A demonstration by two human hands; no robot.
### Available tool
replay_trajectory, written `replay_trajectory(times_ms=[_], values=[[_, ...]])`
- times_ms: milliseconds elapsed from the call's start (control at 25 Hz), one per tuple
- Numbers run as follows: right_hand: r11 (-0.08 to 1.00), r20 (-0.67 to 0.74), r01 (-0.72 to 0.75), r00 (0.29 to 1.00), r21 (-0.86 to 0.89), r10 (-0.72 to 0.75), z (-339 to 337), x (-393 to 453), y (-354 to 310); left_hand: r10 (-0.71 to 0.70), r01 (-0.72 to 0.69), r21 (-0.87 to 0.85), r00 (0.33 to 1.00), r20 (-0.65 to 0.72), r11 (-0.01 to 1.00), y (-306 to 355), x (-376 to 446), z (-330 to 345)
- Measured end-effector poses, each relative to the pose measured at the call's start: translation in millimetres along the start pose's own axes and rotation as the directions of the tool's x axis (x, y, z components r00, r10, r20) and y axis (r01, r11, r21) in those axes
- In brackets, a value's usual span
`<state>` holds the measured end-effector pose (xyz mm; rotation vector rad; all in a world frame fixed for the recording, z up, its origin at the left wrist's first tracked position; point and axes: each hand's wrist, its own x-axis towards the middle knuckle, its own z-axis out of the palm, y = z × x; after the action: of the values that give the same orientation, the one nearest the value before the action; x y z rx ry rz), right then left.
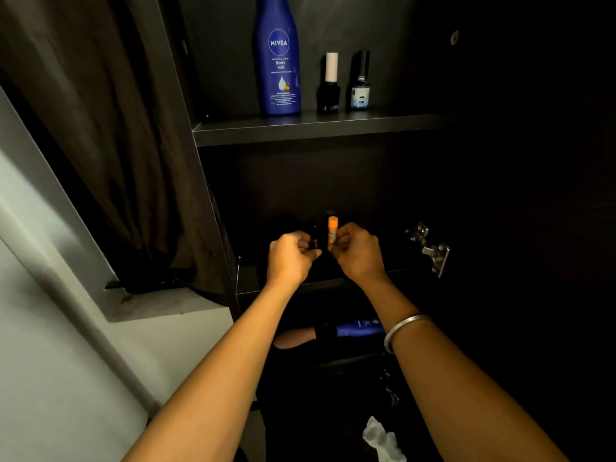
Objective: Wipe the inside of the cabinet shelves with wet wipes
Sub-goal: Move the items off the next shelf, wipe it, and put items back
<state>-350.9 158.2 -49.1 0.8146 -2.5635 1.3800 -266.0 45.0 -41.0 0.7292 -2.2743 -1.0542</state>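
I'm reaching into the dark cabinet w/ both hands, over the middle shelf (253,288). My right hand (358,250) is pinching a little orange stick (332,230), standing straight up, fingers curled round its lower half. My left hand (290,258) is curled round a small dark bottle (314,241), just left of the stick. It's too dark to tell much about that bottle.

Both feel tiny & light to me, I think. The stick is hard plastic and smooth, so it could slip; I'm holding it low, near the bottom, which looks right for setting it down flat. The dark bottle may be glass, so I should be gentle & not bang it on the shelf.

The wet wipe (380,438) is far below the middle shelf, a white crumpled bit near the bottom edge of the view, not in either hand. It looks soft, floppy & very light. I'd take it by bunching it up in my fingers, not by a corner, so it presses flat on the wood.

On the top shelf (333,128), well above the middle shelf, are standing a tall blue lotion bottle (278,58) & two small bottles. Another blue bottle (360,328) is lying under the middle shelf.
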Motion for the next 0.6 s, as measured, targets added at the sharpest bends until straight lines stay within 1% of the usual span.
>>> replay_trajectory(times_ms=[80, 240, 360, 440, 600], values=[[1.000, 0.001, 0.014, 1.000, 0.014, -0.014, 0.2, -2.1, 2.9, 0.015, -0.015, -0.018, 1.000, -0.008, 1.000, -2.8, -0.8, 0.8], [0.999, 0.007, 0.013, 1.000, 0.044, -0.013, -0.5, -1.2, 5.4, 0.032, -0.033, 0.026, 0.999, 0.029, 0.999, -5.0, 0.4, 1.5], [1.000, -0.020, 0.002, 1.000, 0.010, -0.002, 2.0, 0.4, 5.9, 0.023, -0.023, 0.023, 0.999, -0.022, 0.999, -6.8, 2.2, 4.0], [1.000, -0.011, -0.022, 1.000, -0.007, 0.022, 3.3, 0.6, 4.7, 0.009, -0.007, 0.022, 0.998, -0.057, 1.000, -7.0, 2.1, 5.5], [0.997, -0.012, -0.072, 0.997, -0.020, 0.072, 3.2, 2.3, -0.7, -0.018, 0.018, 0.000, 0.998, -0.065, 1.000, -7.5, 3.4, 6.7]])
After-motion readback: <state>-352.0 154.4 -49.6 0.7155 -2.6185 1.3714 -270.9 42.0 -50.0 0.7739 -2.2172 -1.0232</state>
